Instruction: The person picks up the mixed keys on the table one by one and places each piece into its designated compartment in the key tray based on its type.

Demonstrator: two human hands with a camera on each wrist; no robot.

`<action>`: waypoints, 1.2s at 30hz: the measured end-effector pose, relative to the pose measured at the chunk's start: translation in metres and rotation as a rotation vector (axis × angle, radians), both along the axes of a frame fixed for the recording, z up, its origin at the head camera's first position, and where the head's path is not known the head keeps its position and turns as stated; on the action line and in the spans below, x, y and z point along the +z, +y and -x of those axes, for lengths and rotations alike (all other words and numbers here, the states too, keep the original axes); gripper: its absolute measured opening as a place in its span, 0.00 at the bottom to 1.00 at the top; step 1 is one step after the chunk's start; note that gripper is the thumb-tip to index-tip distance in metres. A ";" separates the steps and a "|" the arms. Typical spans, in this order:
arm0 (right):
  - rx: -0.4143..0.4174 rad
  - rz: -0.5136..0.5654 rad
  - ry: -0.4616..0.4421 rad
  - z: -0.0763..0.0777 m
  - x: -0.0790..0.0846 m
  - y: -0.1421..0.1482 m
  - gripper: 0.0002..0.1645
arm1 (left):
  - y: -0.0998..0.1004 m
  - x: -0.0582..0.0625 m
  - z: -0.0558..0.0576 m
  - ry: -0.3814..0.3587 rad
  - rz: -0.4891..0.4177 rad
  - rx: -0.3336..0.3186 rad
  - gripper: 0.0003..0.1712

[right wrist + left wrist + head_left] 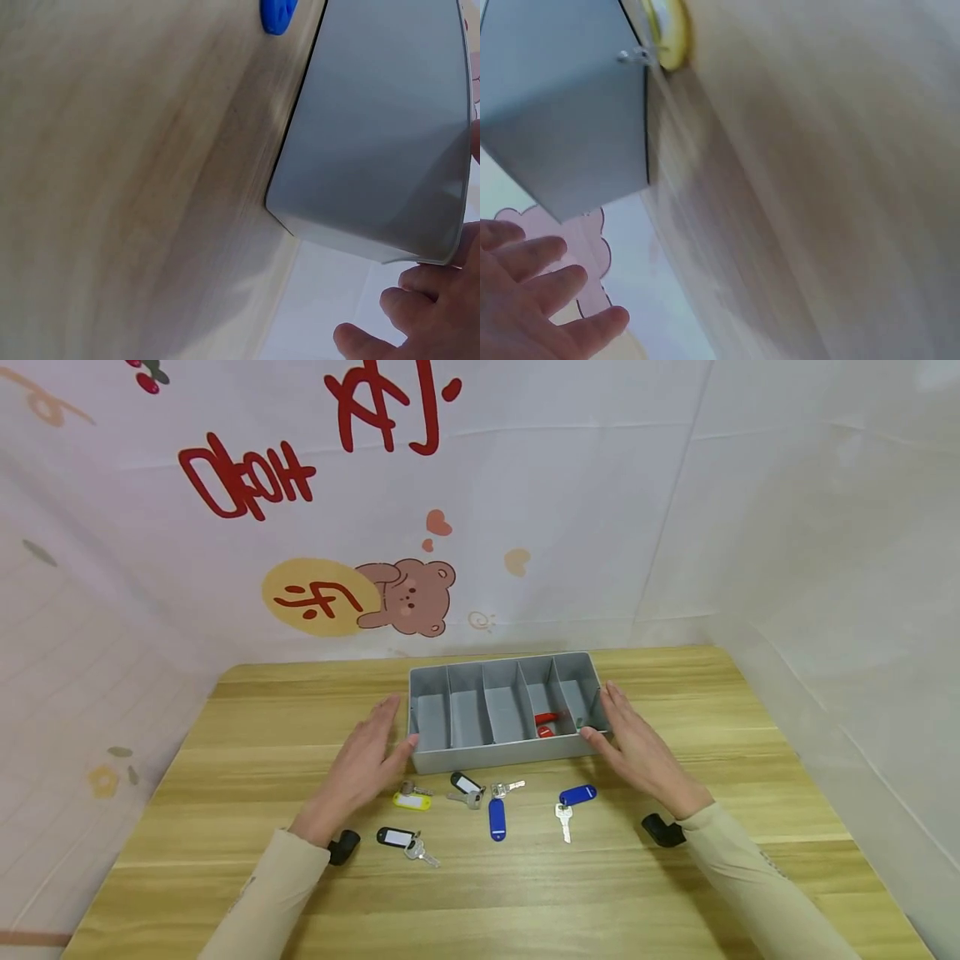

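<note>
A grey divided organizer box (491, 756) stands on the table between both hands. My left hand (360, 756) is beside its left end, fingers extended; in the left wrist view, the fingers (577, 334) are spread with a gap to the box. At the right end, my right hand (641, 747) touches the box with extended fingers, its thumb at the front corner of the rim. The right wrist view has the fingers (427, 281) against the upper edge of the end wall. Red key tags (545, 732) lie in the compartment second from the right; something green (580, 723) shows in the rightmost one.
Several keys with tags lie in front of the box: a yellow tag (412, 802), black tags (396, 837), a blue tag (497, 820) and another blue tag (577, 795) with a silver key (564, 822). Behind the wooden table (540, 902) hangs a printed white cloth (570, 527).
</note>
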State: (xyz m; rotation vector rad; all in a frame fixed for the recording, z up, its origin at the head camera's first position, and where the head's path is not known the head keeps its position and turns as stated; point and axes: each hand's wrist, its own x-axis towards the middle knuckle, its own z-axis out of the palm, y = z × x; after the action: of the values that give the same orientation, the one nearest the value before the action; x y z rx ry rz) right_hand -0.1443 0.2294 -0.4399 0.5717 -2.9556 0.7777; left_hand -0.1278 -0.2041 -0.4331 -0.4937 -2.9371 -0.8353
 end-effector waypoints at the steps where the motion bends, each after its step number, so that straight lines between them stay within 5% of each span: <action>1: 0.001 0.005 -0.004 0.000 0.000 0.001 0.52 | -0.003 0.000 -0.001 0.008 0.005 -0.002 0.45; 21: -0.004 0.027 -0.030 -0.002 0.000 0.005 0.50 | -0.035 -0.009 -0.028 -0.046 -0.120 -0.149 0.25; 28: 0.003 0.044 -0.034 -0.001 0.001 0.003 0.49 | -0.038 -0.013 -0.029 -0.082 -0.106 -0.259 0.24; 36: 0.004 0.042 -0.040 -0.001 0.000 0.001 0.49 | -0.037 -0.014 -0.027 -0.130 -0.073 -0.314 0.21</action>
State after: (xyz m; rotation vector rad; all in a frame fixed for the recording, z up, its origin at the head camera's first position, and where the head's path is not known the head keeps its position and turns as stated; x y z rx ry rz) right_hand -0.1435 0.2303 -0.4394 0.5667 -2.9672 0.8597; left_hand -0.1007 -0.2410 -0.4474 -0.9472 -2.9748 -1.0377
